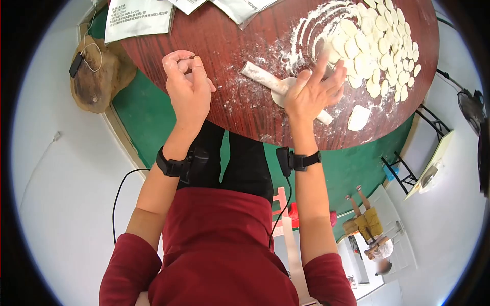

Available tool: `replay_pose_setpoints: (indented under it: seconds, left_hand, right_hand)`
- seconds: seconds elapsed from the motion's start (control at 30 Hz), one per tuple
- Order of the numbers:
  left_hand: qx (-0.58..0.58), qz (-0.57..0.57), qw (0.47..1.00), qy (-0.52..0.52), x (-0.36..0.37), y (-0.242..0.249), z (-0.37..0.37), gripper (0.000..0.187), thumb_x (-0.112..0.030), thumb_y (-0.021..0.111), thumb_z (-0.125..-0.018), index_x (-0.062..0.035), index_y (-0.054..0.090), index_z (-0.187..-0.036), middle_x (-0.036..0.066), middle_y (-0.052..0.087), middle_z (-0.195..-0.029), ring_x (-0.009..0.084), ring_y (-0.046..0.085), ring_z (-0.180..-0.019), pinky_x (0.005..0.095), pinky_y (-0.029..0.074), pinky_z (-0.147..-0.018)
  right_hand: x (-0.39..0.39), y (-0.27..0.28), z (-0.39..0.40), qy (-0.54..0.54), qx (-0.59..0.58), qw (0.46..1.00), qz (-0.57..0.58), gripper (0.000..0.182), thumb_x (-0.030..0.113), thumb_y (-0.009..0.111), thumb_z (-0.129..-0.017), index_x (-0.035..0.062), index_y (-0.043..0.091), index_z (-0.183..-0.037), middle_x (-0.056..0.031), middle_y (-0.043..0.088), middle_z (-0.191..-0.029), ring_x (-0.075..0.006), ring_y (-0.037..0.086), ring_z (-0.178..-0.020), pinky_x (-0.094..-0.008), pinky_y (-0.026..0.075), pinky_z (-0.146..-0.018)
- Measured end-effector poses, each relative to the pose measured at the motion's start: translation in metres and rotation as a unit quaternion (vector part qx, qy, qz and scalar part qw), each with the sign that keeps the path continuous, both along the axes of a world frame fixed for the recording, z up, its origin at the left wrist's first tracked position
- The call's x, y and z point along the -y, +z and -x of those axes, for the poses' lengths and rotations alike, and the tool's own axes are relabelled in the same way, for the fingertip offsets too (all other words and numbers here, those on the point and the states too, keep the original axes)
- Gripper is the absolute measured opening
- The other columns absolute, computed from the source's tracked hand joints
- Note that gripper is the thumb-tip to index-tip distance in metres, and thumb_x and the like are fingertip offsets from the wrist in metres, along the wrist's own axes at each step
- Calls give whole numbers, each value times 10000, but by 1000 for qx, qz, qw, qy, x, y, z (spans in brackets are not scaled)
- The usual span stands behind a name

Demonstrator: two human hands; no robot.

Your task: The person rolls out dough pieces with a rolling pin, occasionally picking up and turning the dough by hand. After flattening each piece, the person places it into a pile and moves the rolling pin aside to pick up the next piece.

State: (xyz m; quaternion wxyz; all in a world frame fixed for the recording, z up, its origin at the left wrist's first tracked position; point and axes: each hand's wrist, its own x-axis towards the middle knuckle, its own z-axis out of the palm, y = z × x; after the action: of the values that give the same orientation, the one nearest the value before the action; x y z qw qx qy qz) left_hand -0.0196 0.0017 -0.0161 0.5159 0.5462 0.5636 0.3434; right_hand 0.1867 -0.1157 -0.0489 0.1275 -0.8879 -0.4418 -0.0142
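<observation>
My right hand (314, 94) is open, its fingers spread over a white, flour-dusted rolling pin (263, 76). The pin lies slanted on the table, and part of it is hidden beneath the hand. A flat round of dough (278, 98) shows from under the pin. My left hand (188, 89) is closed near the table's left edge, with its fingers curled in. Whether it holds anything is hidden. A larger pale dough piece (359, 118) lies right of the pin. Several small flattened dough discs (380, 51) are piled and spread at the upper right.
White flour (296, 43) is smeared over the round dark-red table (219, 41). Printed white packets (139, 19) lie at its far left edge. A wooden stump (97, 86) stands left on the green floor. Another person (370, 224) is in the background at right.
</observation>
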Motion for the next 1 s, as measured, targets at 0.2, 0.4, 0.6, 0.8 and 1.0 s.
replay_pose_setpoints:
  seconds: [0.2, 0.4, 0.6, 0.8, 1.0]
  left_hand:
    - [14, -18, 1000, -9, -3, 0, 2, 209, -64, 534, -1077, 11, 403, -1222, 139, 661, -844, 137, 607, -513, 275, 482, -496]
    - [7, -9, 1000, -17, 4, 2, 2, 203, -70, 542, -1086, 6, 422, -1231, 95, 613, -804, 126, 575, -546, 278, 479, -512]
    - [9, -5, 1000, -15, 6, 2, -6, 225, -69, 566, -1079, 3, 427, -1241, 95, 617, -826, 114, 560, -546, 270, 473, -511]
    - [-85, -105, 978, -156, 8, 3, -18, 171, -97, 690, -1029, -29, 585, -1146, 8, 614, -869, 71, 573, -672, 235, 477, -601]
    - [-132, -118, 935, -306, 24, 1, -60, 265, -80, 792, -869, -82, 737, -1128, 75, 666, -1005, 221, 659, -843, 339, 534, -734]
  right_hand:
    - [-3, -2, 3, -27, -12, 999, -31, 653, 327, 448, -1046, 151, 352, -1667, -257, 209, -1696, -457, 159, -1590, -708, 115, -1197]
    - [7, -2, 16, -15, 0, 1000, 8, 641, 315, 459, -1036, 180, 386, -1658, -245, 242, -1698, -422, 182, -1598, -682, 135, -1205]
    - [47, 1, 54, 22, -37, 999, 7, 635, 379, 462, -1060, 197, 370, -1662, -249, 246, -1709, -429, 203, -1595, -657, 127, -1219]
    - [93, -5, 75, 67, -101, 991, -49, 705, 374, 610, -1021, 79, 388, -1622, -262, 278, -1678, -454, 278, -1537, -622, 174, -1218]
    - [115, 2, 55, 133, -124, 981, -63, 747, 338, 825, -885, 103, 517, -1524, -146, 464, -1485, -364, 450, -1385, -554, 298, -1165]
